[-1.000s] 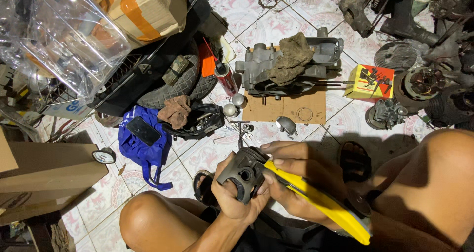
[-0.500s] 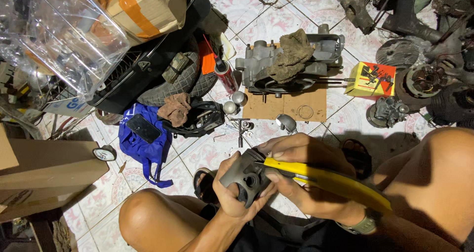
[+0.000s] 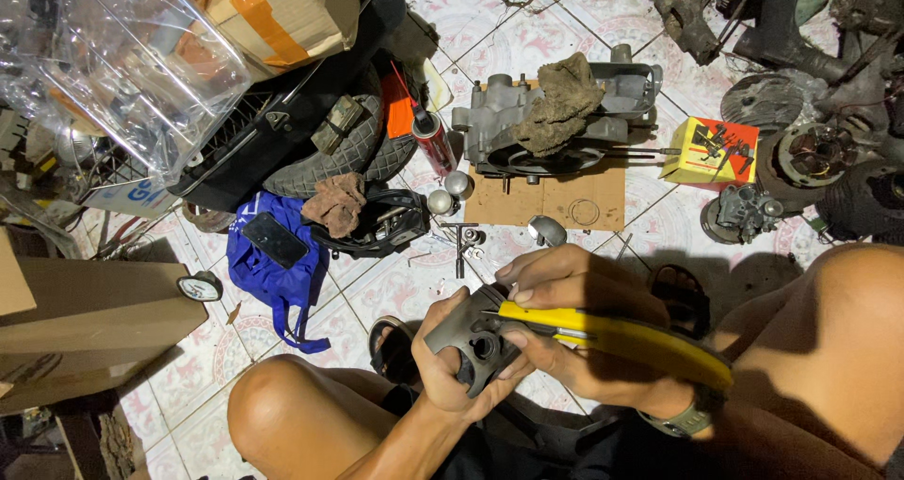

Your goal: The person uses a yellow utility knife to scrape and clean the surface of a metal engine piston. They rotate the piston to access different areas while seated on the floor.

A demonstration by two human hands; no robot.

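Head view: patterned tiled floor [image 3: 443,9] crowded with engine parts [image 3: 556,113], cardboard boxes [image 3: 89,325].

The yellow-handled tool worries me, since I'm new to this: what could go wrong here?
1. The yellow-handled tool could slip off the dark metal part into the left hand gripping it.
2. The part is held in the air, so it might drop onto the tiled floor.
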